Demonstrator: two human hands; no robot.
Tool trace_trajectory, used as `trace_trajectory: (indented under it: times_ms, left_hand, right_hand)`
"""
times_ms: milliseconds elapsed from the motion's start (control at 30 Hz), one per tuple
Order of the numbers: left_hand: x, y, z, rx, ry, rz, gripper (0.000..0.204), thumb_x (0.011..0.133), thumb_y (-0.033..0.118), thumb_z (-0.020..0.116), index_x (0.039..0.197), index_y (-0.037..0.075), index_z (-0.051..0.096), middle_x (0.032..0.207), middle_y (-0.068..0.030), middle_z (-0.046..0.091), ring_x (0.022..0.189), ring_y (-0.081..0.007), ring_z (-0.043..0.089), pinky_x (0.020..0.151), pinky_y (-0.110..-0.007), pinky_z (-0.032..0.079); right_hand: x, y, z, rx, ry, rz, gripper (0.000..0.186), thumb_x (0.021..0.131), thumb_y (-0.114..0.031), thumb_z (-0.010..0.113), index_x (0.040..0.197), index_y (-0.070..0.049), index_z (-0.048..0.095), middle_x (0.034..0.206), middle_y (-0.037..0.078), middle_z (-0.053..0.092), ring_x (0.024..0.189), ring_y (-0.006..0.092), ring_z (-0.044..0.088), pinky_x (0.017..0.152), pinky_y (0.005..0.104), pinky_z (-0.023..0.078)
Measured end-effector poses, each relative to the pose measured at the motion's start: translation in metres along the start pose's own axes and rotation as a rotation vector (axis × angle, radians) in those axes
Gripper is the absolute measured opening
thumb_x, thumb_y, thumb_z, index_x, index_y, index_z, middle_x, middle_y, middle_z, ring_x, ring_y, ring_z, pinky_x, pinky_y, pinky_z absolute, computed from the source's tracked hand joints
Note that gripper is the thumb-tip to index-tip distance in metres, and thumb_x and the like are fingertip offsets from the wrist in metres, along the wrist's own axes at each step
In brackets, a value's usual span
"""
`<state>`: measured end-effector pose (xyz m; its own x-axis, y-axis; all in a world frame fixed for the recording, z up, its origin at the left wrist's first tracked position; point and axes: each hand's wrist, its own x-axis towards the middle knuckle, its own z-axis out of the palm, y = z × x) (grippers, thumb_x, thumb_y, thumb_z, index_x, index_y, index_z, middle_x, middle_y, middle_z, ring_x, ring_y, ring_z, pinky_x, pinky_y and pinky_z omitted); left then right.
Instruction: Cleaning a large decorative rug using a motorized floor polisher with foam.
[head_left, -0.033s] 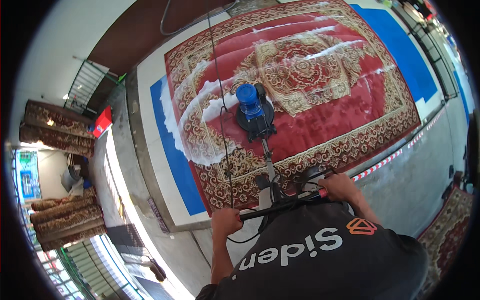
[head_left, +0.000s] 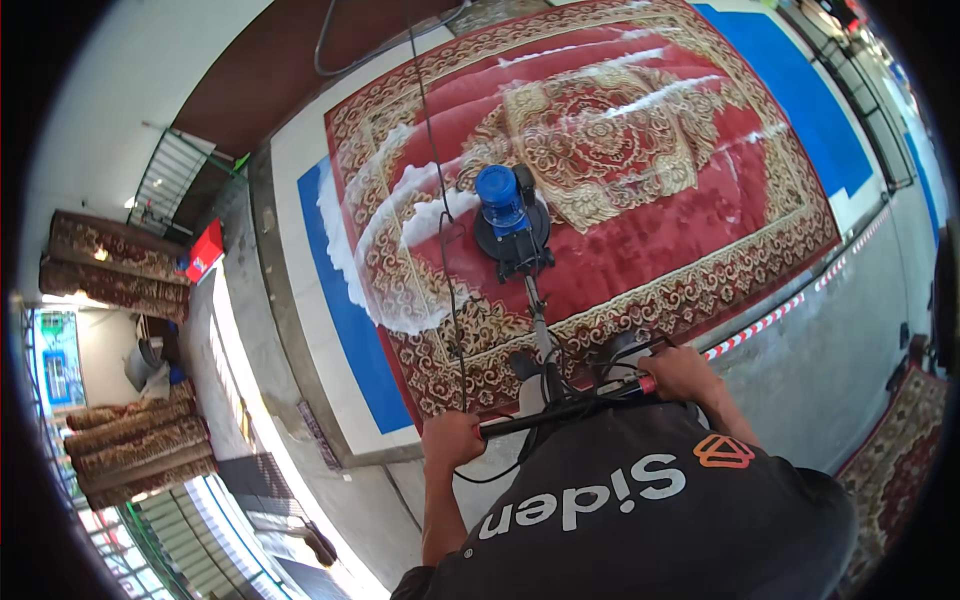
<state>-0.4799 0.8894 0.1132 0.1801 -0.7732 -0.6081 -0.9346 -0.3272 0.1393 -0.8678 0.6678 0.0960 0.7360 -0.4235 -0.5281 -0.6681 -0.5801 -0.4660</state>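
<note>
A floor scrubbing machine point(head_left: 502, 215) with a blue motor and a round black base stands on a red patterned carpet point(head_left: 640, 262). Its grey pole rises toward me and ends in a black handlebar point(head_left: 560, 411). My left hand point(head_left: 452, 439) is closed round the bar's left end, and my right hand point(head_left: 682, 374) round its right end, by a red grip. White foam point(head_left: 432, 220) lies in streaks over the carpet, thickest left of the machine. A dark power cable point(head_left: 437, 150) runs from the far edge across the carpet to the handlebar.
Blue and white flooring point(head_left: 345, 330) borders the carpet. A red-and-white striped edge point(head_left: 770, 325) runs along the right. Rolled carpets point(head_left: 140, 440) hang at left, near a red box point(head_left: 205, 250). Another patterned carpet point(head_left: 895, 450) lies at lower right, and a black metal rail point(head_left: 865, 115) stands far right.
</note>
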Motion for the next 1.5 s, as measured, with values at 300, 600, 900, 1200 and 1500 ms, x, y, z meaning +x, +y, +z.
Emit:
trace_trajectory:
  times_ms: [300,600,900,1200,1500]
  left_hand:
    - [0.105,0.109,-0.044,0.075,-0.008,0.170,0.019,0.064,0.031,0.073,0.075,0.014,0.075,0.076,-0.0160,0.071,0.078,-0.0407,0.071,0.070,-0.052,0.057]
    - [0.220,0.193,-0.082,0.254,-0.108,0.398,0.021,0.065,0.029,0.072,0.080,0.016,0.080,0.081,-0.0182,0.074,0.083,-0.0405,0.073,0.076,-0.053,0.059]
    - [0.353,0.279,-0.151,0.392,-0.169,0.546,0.020,0.069,0.031,0.070,0.078,0.016,0.079,0.081,-0.0182,0.074,0.079,-0.0422,0.073,0.073,-0.054,0.058]
    - [0.495,0.396,-0.220,0.474,-0.209,0.709,0.017,0.068,0.028,0.072,0.078,0.015,0.078,0.079,-0.0172,0.074,0.078,-0.0404,0.073,0.074,-0.052,0.058]
    - [0.598,0.535,-0.262,0.585,-0.196,0.842,0.026,0.069,0.023,0.069,0.089,0.016,0.083,0.085,-0.0215,0.076,0.081,-0.0416,0.074,0.077,-0.051,0.060]
  right_hand:
    - [-0.057,0.100,-0.009,0.115,0.046,0.246,0.028,0.078,-0.014,0.069,0.106,-0.011,0.069,0.091,0.019,0.076,0.089,0.0426,0.074,0.077,0.0548,0.058]
    - [-0.087,0.170,-0.006,0.213,0.200,0.373,0.036,0.078,-0.016,0.071,0.114,-0.013,0.071,0.088,0.021,0.075,0.088,0.0435,0.074,0.076,0.0556,0.059]
    - [-0.077,0.228,-0.055,0.350,0.228,0.564,0.028,0.083,-0.018,0.069,0.110,-0.010,0.067,0.087,0.021,0.075,0.084,0.0434,0.075,0.073,0.0559,0.059]
    - [-0.052,0.314,-0.103,0.404,0.359,0.689,0.023,0.083,-0.019,0.068,0.105,-0.011,0.067,0.087,0.021,0.076,0.085,0.0437,0.075,0.073,0.0557,0.059]
    - [-0.052,0.416,-0.142,0.483,0.430,0.830,0.024,0.076,-0.017,0.070,0.099,-0.011,0.068,0.082,0.020,0.073,0.083,0.0440,0.073,0.072,0.0569,0.057]
